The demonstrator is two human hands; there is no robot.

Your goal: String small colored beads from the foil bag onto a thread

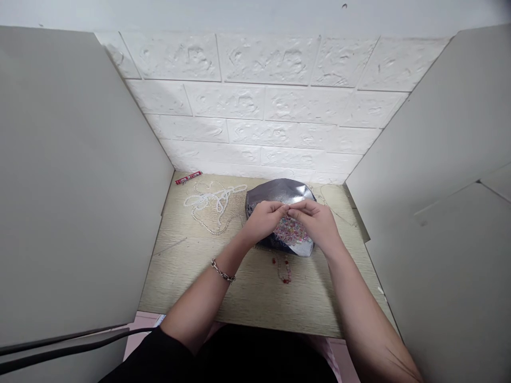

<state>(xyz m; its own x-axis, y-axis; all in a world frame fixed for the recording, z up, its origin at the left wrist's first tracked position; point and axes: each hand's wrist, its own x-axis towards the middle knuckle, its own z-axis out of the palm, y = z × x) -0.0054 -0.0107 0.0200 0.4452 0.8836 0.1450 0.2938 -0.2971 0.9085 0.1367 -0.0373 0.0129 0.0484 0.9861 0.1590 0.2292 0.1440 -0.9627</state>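
No text, label, brand, number or sign can be read anywhere in this view. The small red item (pixel 189 177) at the back of the wooden table (pixel 255 298) carries pale marks, but they are too small and blurred to make out. The silver foil bag (pixel 279 191) shows no legible print on its visible surface.

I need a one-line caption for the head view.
Left hand and right hand meet above a foil bag of coloured beads on a wooden desk.
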